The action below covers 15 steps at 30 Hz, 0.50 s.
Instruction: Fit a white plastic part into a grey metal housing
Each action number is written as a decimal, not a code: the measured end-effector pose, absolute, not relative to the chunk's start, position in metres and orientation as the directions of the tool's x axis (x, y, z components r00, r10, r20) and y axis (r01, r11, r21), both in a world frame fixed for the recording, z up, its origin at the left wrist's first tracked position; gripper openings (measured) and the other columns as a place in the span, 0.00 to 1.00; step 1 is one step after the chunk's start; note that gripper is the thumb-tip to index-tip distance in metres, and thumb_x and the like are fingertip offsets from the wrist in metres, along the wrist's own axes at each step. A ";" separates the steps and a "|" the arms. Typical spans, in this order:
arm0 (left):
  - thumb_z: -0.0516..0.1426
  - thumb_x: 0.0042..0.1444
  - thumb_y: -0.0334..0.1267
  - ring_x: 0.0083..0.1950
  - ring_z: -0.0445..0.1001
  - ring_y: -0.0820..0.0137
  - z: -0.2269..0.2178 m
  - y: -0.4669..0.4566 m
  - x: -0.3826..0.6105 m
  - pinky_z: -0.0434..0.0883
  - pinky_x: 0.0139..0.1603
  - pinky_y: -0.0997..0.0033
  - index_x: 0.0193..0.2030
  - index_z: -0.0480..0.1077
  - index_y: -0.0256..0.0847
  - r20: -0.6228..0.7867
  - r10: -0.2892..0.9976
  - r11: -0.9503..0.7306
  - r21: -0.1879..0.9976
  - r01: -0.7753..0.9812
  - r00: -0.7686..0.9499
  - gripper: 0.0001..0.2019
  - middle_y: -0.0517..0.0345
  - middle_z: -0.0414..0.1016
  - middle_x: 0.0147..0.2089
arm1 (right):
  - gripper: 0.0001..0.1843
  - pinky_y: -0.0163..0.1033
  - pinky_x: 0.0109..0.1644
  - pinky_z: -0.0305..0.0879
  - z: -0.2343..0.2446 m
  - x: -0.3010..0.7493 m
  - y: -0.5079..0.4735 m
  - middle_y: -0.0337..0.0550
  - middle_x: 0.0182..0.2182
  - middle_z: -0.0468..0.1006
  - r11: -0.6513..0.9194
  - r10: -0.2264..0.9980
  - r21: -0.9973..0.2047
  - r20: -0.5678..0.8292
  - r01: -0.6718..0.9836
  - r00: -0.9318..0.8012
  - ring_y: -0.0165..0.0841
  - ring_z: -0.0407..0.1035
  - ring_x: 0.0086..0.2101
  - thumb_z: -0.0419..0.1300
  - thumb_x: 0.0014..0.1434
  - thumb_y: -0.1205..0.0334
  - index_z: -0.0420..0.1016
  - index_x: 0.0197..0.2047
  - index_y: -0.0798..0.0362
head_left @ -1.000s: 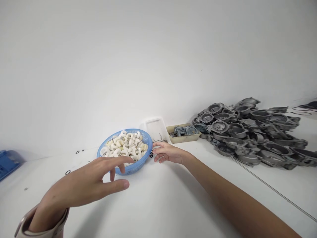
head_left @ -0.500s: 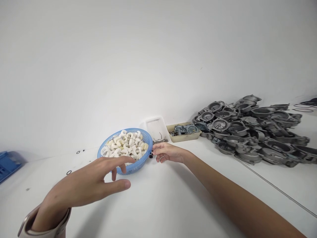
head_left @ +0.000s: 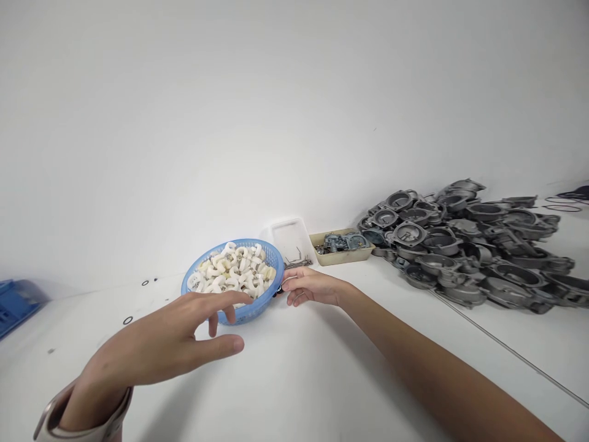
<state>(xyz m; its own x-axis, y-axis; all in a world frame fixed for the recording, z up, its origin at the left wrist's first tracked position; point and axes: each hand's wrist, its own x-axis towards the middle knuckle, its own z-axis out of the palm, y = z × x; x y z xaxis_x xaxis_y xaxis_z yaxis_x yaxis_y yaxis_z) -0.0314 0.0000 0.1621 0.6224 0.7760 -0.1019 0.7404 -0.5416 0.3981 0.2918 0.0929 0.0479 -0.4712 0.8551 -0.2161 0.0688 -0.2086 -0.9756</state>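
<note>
A round blue plastic basket (head_left: 274, 258) full of white curved plastic parts (head_left: 232, 271) stands on the white table. My left hand (head_left: 168, 341) hovers in front of it, fingers spread and empty, fingertips just short of the basket's near rim. My right hand (head_left: 309, 286) reaches across to the basket's right side, fingers curled on the table beside a small black part (head_left: 277, 291). Whether those fingers hold anything is hidden.
A clear plastic tray (head_left: 291, 238) and a beige tray (head_left: 339, 245) with metal parts sit behind the basket by the wall. A large heap of grey cast metal covers (head_left: 464, 245) fills the right. A blue crate (head_left: 16, 301) is far left. Black O-rings (head_left: 127, 320) lie scattered.
Both hands have stayed almost in place. My right hand's fingers have shifted slightly at the basket's right rim. The view has wobbled a little.
</note>
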 end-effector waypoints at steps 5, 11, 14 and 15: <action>0.52 0.63 0.65 0.48 0.75 0.65 0.163 0.000 -0.029 0.75 0.46 0.70 0.67 0.62 0.65 -0.114 0.776 -0.540 0.387 0.748 0.620 0.28 0.61 0.76 0.49 | 0.26 0.32 0.38 0.74 0.049 0.291 0.092 0.46 0.44 0.81 -0.198 0.839 -0.976 -0.217 0.092 -0.499 0.30 0.77 0.34 0.74 0.48 0.58 0.77 0.50 0.54; 0.52 0.63 0.66 0.51 0.74 0.64 0.162 0.002 -0.029 0.73 0.50 0.68 0.68 0.60 0.67 -0.105 0.774 -0.554 0.363 0.749 0.624 0.28 0.61 0.76 0.50 | 0.26 0.32 0.38 0.74 0.049 0.290 0.092 0.45 0.43 0.81 -0.191 0.842 -0.974 -0.225 0.120 -0.490 0.30 0.77 0.34 0.74 0.48 0.58 0.77 0.50 0.54; 0.52 0.63 0.65 0.50 0.74 0.65 0.161 0.002 -0.030 0.73 0.48 0.69 0.67 0.62 0.66 -0.096 0.763 -0.569 0.370 0.735 0.639 0.27 0.61 0.76 0.50 | 0.27 0.33 0.39 0.73 0.051 0.289 0.090 0.44 0.44 0.80 -0.167 0.841 -0.976 -0.217 0.144 -0.495 0.30 0.77 0.36 0.74 0.48 0.57 0.76 0.51 0.53; 0.52 0.63 0.65 0.50 0.74 0.66 0.161 0.002 -0.031 0.73 0.48 0.69 0.67 0.62 0.66 -0.092 0.759 -0.574 0.373 0.729 0.645 0.27 0.62 0.76 0.51 | 0.27 0.33 0.39 0.73 0.052 0.289 0.089 0.44 0.44 0.80 -0.153 0.844 -0.977 -0.209 0.152 -0.494 0.30 0.77 0.36 0.74 0.48 0.57 0.76 0.51 0.52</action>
